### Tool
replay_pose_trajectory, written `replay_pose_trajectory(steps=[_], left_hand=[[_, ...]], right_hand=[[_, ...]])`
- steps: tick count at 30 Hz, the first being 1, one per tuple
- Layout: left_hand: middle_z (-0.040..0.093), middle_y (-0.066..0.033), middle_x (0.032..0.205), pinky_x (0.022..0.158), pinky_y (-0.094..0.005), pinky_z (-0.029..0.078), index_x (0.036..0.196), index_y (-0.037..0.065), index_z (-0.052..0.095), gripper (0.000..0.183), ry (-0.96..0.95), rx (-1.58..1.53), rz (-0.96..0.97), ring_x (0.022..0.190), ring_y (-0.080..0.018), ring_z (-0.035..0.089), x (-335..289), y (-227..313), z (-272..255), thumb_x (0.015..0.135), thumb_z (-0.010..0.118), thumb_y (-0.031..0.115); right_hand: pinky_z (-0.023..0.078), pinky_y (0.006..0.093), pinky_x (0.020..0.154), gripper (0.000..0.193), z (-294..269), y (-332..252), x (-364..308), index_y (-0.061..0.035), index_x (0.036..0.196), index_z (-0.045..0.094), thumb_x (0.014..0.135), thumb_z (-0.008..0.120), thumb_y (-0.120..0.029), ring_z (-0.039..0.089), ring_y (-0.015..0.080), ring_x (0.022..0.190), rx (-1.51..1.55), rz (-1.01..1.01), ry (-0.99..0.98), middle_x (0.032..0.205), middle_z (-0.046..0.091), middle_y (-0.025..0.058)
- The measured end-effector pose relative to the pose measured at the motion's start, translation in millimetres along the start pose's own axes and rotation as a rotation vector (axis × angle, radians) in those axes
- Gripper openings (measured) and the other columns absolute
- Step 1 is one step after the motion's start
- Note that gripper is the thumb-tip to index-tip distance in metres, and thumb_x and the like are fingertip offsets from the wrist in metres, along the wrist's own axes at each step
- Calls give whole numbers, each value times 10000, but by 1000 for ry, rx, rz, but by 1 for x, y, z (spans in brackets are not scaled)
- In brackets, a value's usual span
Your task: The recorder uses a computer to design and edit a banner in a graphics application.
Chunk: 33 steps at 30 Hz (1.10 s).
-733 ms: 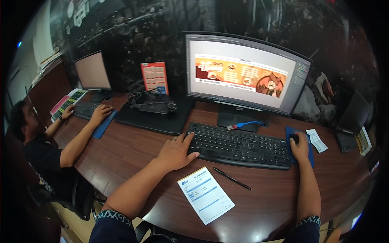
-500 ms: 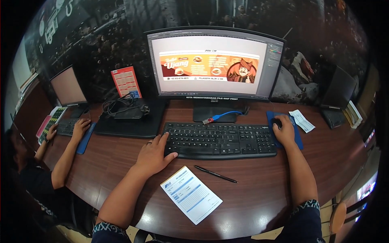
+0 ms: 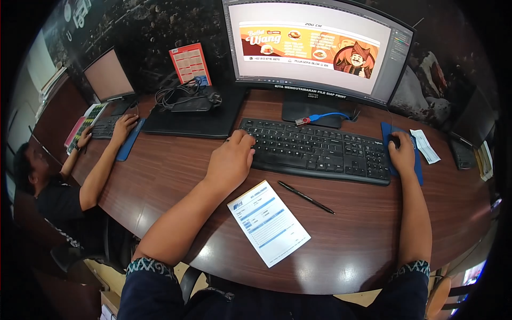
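Observation:
My left hand (image 3: 229,160) rests at the left end of a black keyboard (image 3: 320,152), its fingers curled in with nothing visible in them. A dark computer mouse (image 3: 394,141) sits on a blue mouse pad (image 3: 417,169), and my right hand (image 3: 404,153) is wrapped around it. Behind the keyboard stands a monitor (image 3: 314,16) showing an orange and yellow banner with a cartoon figure. A printed form pad (image 3: 272,226) lies in front of the keyboard. Beside it, a black pen (image 3: 306,197) lies slanted.
A black flat case (image 3: 186,122) carries a coiled cable and adapter (image 3: 184,98). Near the monitor's stand lies a blue cable with a red plug (image 3: 314,117). A paper slip (image 3: 425,146) is right of the mouse pad. At left, a co-worker (image 3: 69,181) uses another keyboard (image 3: 104,128).
The view has tilted down and shifted left, so the desk items appear higher and farther right. My left hand's fingers have curled in from spread. My right hand stays on the mouse.

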<state>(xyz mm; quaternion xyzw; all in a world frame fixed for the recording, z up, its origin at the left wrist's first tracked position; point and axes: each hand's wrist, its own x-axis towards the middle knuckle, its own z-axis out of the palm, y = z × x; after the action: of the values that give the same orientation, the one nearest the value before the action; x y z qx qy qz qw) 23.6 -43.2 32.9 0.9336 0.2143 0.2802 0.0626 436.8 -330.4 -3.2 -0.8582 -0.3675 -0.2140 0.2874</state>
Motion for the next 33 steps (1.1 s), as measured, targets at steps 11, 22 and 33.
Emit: replay_pose_trajectory(steps=[11,22,33], left_hand=[[568,-121,1404,823,-437,591,1291,184,642,383,-142,247,132,1105,-350,668,-1,7,0,918,617,101],[535,-164,1415,840,-436,572,1220,86,628,365,-4,184,219,1085,-355,651,-2,-1,-2,866,695,147],[649,-223,1228,859,-490,559,1410,35,487,732,-254,201,-229,1072,-404,669,-4,-11,-22,923,640,559]], right_hand=[[473,447,982,300,4,0,-1,-55,1128,664,843,661,-148,610,377,1127,24,1,2,1193,641,159],[489,467,932,277,2,-10,-4,-62,1073,666,806,675,-138,611,400,1069,46,10,44,1118,636,162],[484,460,952,282,-2,-8,-4,-49,1063,671,791,667,-128,609,392,1082,41,37,44,1145,638,154]])
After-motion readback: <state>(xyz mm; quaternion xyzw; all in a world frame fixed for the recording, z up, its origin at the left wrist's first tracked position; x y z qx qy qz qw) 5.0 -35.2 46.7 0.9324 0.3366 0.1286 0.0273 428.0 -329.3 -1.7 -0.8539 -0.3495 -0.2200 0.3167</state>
